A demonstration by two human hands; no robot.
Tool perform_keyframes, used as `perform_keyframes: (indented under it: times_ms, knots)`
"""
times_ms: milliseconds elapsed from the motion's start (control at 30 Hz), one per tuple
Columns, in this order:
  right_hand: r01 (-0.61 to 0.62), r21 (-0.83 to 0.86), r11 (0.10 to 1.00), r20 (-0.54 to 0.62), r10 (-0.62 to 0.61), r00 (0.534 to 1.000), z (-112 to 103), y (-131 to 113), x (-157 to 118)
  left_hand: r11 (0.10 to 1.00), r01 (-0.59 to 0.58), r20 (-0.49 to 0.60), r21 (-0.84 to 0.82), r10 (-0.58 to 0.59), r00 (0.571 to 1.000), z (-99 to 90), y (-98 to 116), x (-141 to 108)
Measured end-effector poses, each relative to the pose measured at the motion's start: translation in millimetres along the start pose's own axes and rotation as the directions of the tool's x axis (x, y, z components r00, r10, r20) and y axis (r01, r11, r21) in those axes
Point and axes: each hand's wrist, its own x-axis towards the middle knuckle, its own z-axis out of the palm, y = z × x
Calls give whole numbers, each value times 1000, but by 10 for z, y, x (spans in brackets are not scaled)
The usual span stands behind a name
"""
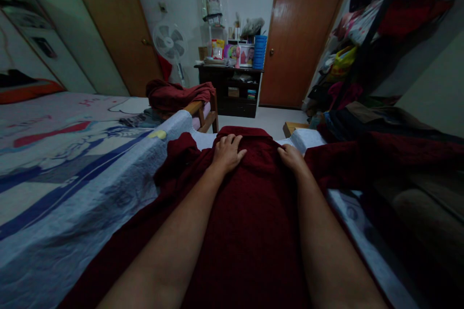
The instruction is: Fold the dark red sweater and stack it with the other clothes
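A dark red long-sleeved shirt (253,217) lies spread out in front of me, its collar end pointing away. Flat on the fabric near the collar rests my left hand (227,153), open with its fingers apart. My right hand (291,157) is closed on the shirt's right shoulder edge, thumb and fingers curled around the cloth. One sleeve bunches up on the left; the other stretches out to the right. Beneath the shirt, a light blue-grey cover (134,190) shows along the left side.
To the left is a bed with a printed sheet (43,154). Folded dark clothes (391,123) are piled at the right. Beyond the shirt stand a wooden chair (212,115) draped with reddish cloth (177,96), a white fan (169,42) and a dark cabinet (226,101) bearing several items.
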Motion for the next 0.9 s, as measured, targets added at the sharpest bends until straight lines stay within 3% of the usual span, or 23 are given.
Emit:
perform_keyframes:
  times_ms: [100,167,267,333,400,500,633,767,900]
  knots:
    - [35,28,999,-22,-34,999,-45,-5,-2,1000,24,-9,15,-24,1000,70,-18,-24]
    - [56,49,997,-46,-54,997,-51,-46,-11,994,106,-95,-5,-106,990,53,-74,-9]
    - [106,98,990,-82,-98,992,-16,-138,-26,958,273,-280,-84,-285,916,-4,-206,41]
    - [129,137,982,-80,-119,990,24,-197,-31,915,349,-213,-204,-389,896,-18,-315,73]
    - [100,146,984,-70,-91,993,61,-237,-31,841,412,-3,-350,-441,898,-10,-421,91]
    - [10,106,994,-27,-7,1000,99,-256,-33,709,447,262,-545,-362,895,-9,-525,88]
    - [9,140,990,114,-25,993,111,-236,-45,542,415,400,-730,-154,904,-101,-546,35]
    - [102,219,970,12,-107,994,78,-207,-20,550,381,404,-743,-84,911,-214,-551,29]
    - [203,282,938,-292,-117,949,33,-215,9,535,269,231,-801,-138,963,-199,-566,128]
